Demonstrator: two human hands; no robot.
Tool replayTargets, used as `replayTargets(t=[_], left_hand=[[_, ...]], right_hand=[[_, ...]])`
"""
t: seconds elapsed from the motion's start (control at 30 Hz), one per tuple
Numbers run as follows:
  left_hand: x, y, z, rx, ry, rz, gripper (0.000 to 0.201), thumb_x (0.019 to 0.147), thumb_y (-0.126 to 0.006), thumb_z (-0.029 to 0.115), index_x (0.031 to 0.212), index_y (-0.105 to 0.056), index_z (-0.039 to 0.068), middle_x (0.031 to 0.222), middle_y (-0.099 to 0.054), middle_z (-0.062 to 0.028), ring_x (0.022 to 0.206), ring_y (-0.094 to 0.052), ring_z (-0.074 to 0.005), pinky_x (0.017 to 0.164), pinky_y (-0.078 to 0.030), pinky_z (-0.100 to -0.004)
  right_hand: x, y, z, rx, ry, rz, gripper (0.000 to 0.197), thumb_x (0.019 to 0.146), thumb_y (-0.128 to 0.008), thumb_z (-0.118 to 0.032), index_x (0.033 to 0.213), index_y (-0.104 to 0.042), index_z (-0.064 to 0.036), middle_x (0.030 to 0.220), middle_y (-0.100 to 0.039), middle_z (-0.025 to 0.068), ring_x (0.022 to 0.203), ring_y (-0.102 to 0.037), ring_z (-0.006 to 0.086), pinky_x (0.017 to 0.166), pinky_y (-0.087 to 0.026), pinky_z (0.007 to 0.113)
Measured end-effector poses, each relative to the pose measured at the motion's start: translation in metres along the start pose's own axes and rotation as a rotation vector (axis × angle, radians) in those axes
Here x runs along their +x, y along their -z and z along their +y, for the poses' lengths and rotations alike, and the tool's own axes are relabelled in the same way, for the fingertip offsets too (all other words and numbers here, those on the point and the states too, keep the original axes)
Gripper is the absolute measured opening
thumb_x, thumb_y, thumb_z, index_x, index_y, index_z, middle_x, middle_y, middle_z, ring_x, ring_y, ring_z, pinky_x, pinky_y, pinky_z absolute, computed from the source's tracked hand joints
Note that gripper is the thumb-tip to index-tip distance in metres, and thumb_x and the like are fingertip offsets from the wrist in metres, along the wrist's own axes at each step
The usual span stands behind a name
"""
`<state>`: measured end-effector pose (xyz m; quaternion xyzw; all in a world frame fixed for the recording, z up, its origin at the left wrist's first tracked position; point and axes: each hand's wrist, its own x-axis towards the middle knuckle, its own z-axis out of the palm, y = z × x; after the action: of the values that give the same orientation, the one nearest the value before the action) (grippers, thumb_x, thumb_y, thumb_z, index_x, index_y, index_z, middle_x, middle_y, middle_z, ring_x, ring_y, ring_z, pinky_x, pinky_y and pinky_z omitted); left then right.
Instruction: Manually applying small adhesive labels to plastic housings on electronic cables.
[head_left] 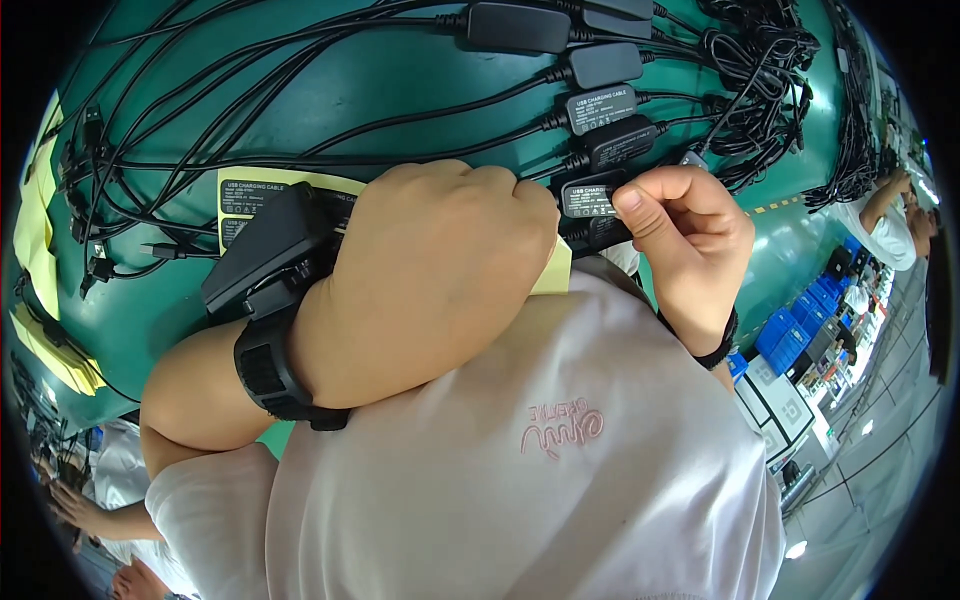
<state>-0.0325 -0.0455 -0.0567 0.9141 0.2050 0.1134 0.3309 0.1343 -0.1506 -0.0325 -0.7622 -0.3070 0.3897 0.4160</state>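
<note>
My left hand (445, 265) is curled closed, its back toward me and its fingertips hidden. It grips a yellow sheet of black labels (252, 198), which shows on both sides of the fist. At the table's near edge, my right hand (695, 225) pinches a black label with white print (588, 198) between thumb and index finger. A black cable box (606, 233) lies partly hidden just below that label. Beyond it, a labelled box (602, 108) and another dark box (622, 142) sit in line on their cables.
Further unlabelled-looking cable boxes (518, 28) lie at the back of the green table (400, 95). Coiled black cables (765, 85) heap up at the right; USB plugs (92, 125) gather at the left beside yellow paper (38, 215). Blue crates (790, 325) and other people are off to the sides.
</note>
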Motion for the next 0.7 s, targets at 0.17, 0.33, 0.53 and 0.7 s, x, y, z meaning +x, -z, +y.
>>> replayTargets(t=[0.17,0.33,0.53,0.7], left_hand=[[0.0003,-0.0004,0.0002,-0.006,-0.006,0.012,0.02,0.079,-0.069,0.018,0.068,-0.057,0.007,0.06,-0.054,-0.0074,0.056,-0.055,-0.0271,0.052,-0.044,-0.0365],[0.0004,-0.001,0.0007,-0.01,-0.007,0.015,0.022,0.079,-0.069,0.018,0.067,-0.055,0.007,0.059,-0.053,-0.0075,0.055,-0.054,-0.0272,0.052,-0.043,-0.0367],[0.001,-0.0004,0.0013,-0.011,-0.003,0.014,0.023,0.079,-0.069,0.018,0.065,-0.054,0.007,0.059,-0.052,-0.0076,0.055,-0.053,-0.0274,0.051,-0.043,-0.0368],[0.0014,-0.0006,0.0009,-0.012,-0.005,0.012,0.023,0.079,-0.069,0.018,0.065,-0.054,0.007,0.059,-0.052,-0.0075,0.055,-0.053,-0.0275,0.051,-0.043,-0.0368]], right_hand=[[0.0004,-0.0005,0.0023,0.004,0.052,0.005,0.007,0.083,-0.069,0.002,0.081,-0.063,-0.0005,0.069,-0.057,-0.0038,0.061,-0.047,0.0013,0.054,-0.037,0.016],[0.0006,-0.0007,0.0041,0.008,0.076,0.01,0.007,0.083,-0.069,0.002,0.081,-0.063,-0.0004,0.069,-0.058,-0.0036,0.061,-0.047,0.0014,0.054,-0.038,0.016],[0.0002,-0.0015,0.004,-0.003,0.099,0.017,0.006,0.082,-0.069,0.003,0.081,-0.063,-0.0003,0.069,-0.058,-0.0032,0.061,-0.048,0.0016,0.054,-0.038,0.016],[0.0,-0.0024,0.0049,-0.005,0.117,0.029,0.006,0.082,-0.069,0.003,0.081,-0.064,0.0,0.069,-0.059,-0.003,0.061,-0.049,0.0015,0.054,-0.039,0.016]])
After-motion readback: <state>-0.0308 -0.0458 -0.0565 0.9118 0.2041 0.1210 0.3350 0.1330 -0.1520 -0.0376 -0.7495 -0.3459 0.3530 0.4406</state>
